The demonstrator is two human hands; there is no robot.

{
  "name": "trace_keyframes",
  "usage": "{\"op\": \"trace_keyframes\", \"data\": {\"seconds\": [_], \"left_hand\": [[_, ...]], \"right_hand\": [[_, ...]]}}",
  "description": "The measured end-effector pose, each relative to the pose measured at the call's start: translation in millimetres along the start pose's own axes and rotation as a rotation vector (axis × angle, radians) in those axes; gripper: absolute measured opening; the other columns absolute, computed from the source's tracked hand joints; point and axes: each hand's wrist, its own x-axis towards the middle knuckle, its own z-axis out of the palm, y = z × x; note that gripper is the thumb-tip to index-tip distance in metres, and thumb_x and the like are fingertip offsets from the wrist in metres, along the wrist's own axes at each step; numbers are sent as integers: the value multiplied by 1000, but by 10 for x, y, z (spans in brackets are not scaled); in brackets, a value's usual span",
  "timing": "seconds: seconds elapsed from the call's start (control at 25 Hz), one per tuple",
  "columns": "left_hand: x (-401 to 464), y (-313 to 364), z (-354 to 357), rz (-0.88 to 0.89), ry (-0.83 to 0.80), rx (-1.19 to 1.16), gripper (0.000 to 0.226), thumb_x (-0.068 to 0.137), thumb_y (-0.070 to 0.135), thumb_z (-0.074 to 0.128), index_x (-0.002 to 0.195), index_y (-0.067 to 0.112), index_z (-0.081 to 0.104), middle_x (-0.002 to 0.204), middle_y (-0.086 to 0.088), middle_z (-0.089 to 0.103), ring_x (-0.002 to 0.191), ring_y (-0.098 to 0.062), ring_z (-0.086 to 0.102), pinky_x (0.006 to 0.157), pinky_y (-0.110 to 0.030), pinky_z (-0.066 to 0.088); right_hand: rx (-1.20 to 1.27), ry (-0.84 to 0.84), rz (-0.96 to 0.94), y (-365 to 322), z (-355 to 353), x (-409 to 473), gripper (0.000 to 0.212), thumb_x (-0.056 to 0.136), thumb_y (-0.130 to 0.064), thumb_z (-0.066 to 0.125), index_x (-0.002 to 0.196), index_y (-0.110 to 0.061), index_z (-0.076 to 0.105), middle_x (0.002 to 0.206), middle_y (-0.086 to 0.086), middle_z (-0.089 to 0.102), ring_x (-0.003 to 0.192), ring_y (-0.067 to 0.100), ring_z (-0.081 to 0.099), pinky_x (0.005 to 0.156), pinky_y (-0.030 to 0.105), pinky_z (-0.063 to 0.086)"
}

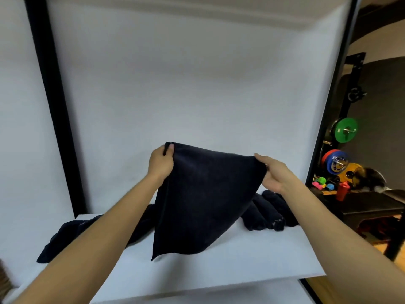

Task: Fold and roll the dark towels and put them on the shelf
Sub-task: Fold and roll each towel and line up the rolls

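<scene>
Left fingers (170, 147): curled round the upper left corner of the held towel (203, 198), thumb on the near face, pinching the cloth.
Left hand (161, 163): raised above the middle of the tabletop (219, 266), forearm reaching up from the lower left.
Right fingers (259, 159): laid along the towel's upper right edge, thumb side on top and the rest tucked behind the cloth, gripping that corner.
Right hand (274, 174): level with the left, a little lower, above the right half of the tabletop.
Held towel: dark, spread between both hands, top edge sagging slightly; hanging down in a loose sheet, lower left corner dangling just over the tabletop's middle, whether touching cannot be told.
Rolled towels (266, 212): dark rolls lying side by side near the back right corner of the tabletop, touching one another, partly hidden behind the held towel.
Loose towels (65, 235): dark crumpled heap toward the back left edge of the tabletop, partly covered by the left forearm.
Tabletop: white, flat, against a white backdrop (197, 84) framed by black posts.
Far right, beyond the tabletop: coloured weight plates (346, 130) on a rack and a red bottle (342, 190).
</scene>
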Motion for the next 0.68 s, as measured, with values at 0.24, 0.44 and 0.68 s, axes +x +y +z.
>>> {"op": "trace_keyframes", "data": {"seconds": [0.24,0.44,0.68], "left_hand": [[-905,-1426,169,-426,-387,236,28,100,32,52,102,12,70,102,-2,70,96,-20,65,89,-34,51],[-1262,-1623,119,-502,-432,311,46,102,50,35,107,15,64,110,3,62,101,-18,57,92,-33,43],[-1339,-1594,-88,-461,-472,181,34,96,41,57,118,15,65,120,-1,65,110,-21,61,99,-34,47]], "right_hand": [[-286,20,683,1275,-246,-329,40,100,-35,51,115,2,53,106,16,65,93,31,65,75,40,56],[-388,4,664,1774,-290,-499,51,82,-17,78,126,-4,56,123,16,62,109,37,64,97,54,50],[-271,33,474,1885,-221,-785,21,90,-12,66,110,-17,74,121,13,66,106,28,64,93,44,53]]}}
